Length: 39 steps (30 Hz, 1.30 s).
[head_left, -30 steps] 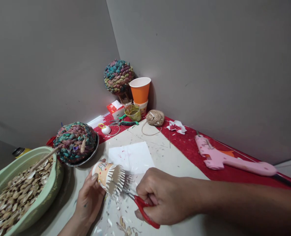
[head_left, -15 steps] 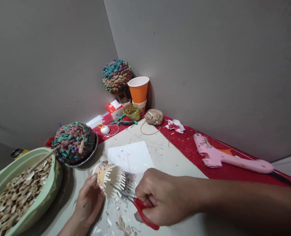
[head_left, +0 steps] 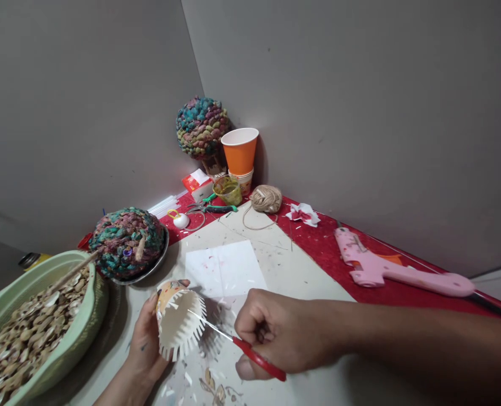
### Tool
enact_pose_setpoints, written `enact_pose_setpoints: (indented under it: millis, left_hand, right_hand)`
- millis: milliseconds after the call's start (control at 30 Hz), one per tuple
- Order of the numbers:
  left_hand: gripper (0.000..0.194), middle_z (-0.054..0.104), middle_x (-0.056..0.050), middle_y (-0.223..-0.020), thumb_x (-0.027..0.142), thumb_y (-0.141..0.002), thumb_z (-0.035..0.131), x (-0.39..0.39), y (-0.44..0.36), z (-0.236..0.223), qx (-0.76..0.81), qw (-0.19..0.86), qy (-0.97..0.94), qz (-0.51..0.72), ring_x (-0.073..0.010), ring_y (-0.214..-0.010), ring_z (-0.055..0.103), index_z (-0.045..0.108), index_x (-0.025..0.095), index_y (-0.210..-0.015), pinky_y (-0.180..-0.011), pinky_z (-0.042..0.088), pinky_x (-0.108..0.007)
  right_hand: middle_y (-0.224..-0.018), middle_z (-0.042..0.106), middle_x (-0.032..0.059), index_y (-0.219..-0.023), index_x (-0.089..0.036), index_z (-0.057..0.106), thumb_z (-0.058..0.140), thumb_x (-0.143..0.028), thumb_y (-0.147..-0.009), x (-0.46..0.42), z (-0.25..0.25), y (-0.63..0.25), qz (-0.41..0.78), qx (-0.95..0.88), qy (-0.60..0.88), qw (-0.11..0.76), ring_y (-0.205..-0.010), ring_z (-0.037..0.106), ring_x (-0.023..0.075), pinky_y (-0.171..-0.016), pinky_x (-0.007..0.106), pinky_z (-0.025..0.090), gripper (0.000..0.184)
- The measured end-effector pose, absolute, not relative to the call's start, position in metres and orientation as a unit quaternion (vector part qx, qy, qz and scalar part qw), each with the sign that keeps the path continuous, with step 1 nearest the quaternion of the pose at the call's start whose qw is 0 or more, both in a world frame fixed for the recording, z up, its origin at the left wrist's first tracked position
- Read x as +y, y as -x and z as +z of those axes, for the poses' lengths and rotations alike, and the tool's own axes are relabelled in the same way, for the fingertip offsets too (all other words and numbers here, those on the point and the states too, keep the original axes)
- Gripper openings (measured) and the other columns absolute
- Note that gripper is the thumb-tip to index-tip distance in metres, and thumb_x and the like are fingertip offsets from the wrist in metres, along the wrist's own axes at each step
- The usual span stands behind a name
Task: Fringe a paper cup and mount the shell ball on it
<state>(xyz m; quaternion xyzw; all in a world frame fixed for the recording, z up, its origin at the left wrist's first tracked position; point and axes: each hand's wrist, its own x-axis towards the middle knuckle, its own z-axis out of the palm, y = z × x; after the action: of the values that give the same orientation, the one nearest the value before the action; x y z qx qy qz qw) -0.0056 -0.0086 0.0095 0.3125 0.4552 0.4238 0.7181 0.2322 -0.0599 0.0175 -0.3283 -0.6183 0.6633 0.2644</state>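
My left hand (head_left: pixel 144 344) grips a small paper cup (head_left: pixel 175 324) lying on its side, its white mouth turned toward me and its rim cut into a fringe of thin strips. My right hand (head_left: pixel 276 335) is closed round red-handled scissors (head_left: pixel 250 352), whose blades point left and reach into the cup's fringed rim. Both hands work low over a pale board (head_left: pixel 284 276) strewn with paper snippets.
A green bowl (head_left: pixel 51 270) of shells with a stick sits at the left. A colourful shell ball lies on a metal dish (head_left: pixel 127 242). A pink glue gun (head_left: pixel 386 270) lies at the right. Another shell ball, an orange cup (head_left: pixel 240 151), twine (head_left: pixel 266 198) and pliers fill the corner.
My left hand has turned the cup so its open mouth now faces me. The scissors have shifted slightly lower with the blades still at the fringe.
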Motion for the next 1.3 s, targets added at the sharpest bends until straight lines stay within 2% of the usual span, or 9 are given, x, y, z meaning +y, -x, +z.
enact_pose_setpoints:
  millis: [100,200,333,533,733,967,1300]
  left_hand:
    - [0.04,0.082,-0.01,-0.092,0.047,-0.064,0.084,-0.008,0.007,0.007,0.452,0.719,-0.317,0.421,-0.0276,-0.082,0.075,0.083,0.018,-0.093,-0.077,0.06,-0.034]
    - [0.034,0.082,-0.007,-0.093,0.043,-0.064,0.086,-0.008,0.011,0.002,0.428,0.734,-0.327,0.413,-0.0275,-0.088,0.074,0.083,0.021,-0.089,-0.082,0.06,-0.035]
    - [0.029,0.08,-0.004,-0.1,0.034,-0.07,0.085,-0.008,0.016,0.0,0.398,0.74,-0.345,0.419,-0.0216,-0.086,0.072,0.081,0.024,-0.097,-0.078,0.06,-0.031]
    - [0.047,0.075,-0.006,-0.112,0.031,-0.069,0.085,-0.009,0.014,0.004,0.385,0.728,-0.366,0.434,-0.0215,-0.09,0.068,0.074,0.024,-0.115,-0.073,0.059,-0.029]
    - [0.048,0.073,-0.007,-0.115,0.029,-0.07,0.085,-0.006,0.012,0.005,0.377,0.724,-0.382,0.434,-0.0217,-0.095,0.066,0.072,0.023,-0.117,-0.082,0.058,-0.032]
    - [0.046,0.074,-0.005,-0.115,0.027,-0.07,0.085,-0.009,0.012,0.007,0.379,0.719,-0.376,0.445,-0.0201,-0.092,0.066,0.073,0.026,-0.115,-0.079,0.057,-0.03]
    - [0.049,0.071,-0.008,-0.123,0.027,-0.072,0.084,-0.007,0.014,0.004,0.366,0.719,-0.387,0.446,-0.022,-0.097,0.066,0.071,0.025,-0.119,-0.081,0.057,-0.032]
  right_hand:
    - [-0.043,0.026,-0.012,-0.046,-0.016,0.038,0.084,-0.039,-0.068,-0.059,0.016,-0.232,0.672,-0.613,0.322,0.263,-0.044,0.022,0.0021,-0.041,0.018,0.018,0.056]
    - [-0.044,0.027,-0.0117,-0.047,-0.016,0.037,0.08,-0.029,-0.071,-0.059,0.015,-0.231,0.664,-0.614,0.319,0.284,-0.044,0.022,0.0018,-0.04,0.017,0.018,0.051]
    - [-0.045,0.027,-0.0115,-0.047,-0.016,0.033,0.074,-0.018,-0.071,-0.06,0.013,-0.231,0.637,-0.623,0.318,0.325,-0.045,0.022,0.0013,-0.04,0.016,0.017,0.047]
    - [-0.045,0.028,-0.0114,-0.049,-0.017,0.036,0.074,-0.019,-0.072,-0.061,0.014,-0.231,0.604,-0.651,0.346,0.301,-0.044,0.023,0.0018,-0.039,0.016,0.016,0.045]
    - [-0.046,0.028,-0.0111,-0.049,-0.017,0.035,0.073,-0.021,-0.073,-0.061,0.016,-0.231,0.598,-0.659,0.354,0.289,-0.046,0.022,0.0023,-0.04,0.017,0.017,0.045]
    - [-0.046,0.027,-0.011,-0.048,-0.016,0.035,0.072,-0.016,-0.072,-0.061,0.012,-0.231,0.618,-0.638,0.338,0.311,-0.045,0.023,0.0015,-0.04,0.015,0.018,0.043]
    - [-0.048,0.028,-0.0104,-0.048,-0.017,0.035,0.076,-0.032,-0.073,-0.056,0.016,-0.234,0.658,-0.613,0.308,0.311,-0.048,0.023,0.0031,-0.043,0.019,0.019,0.05]
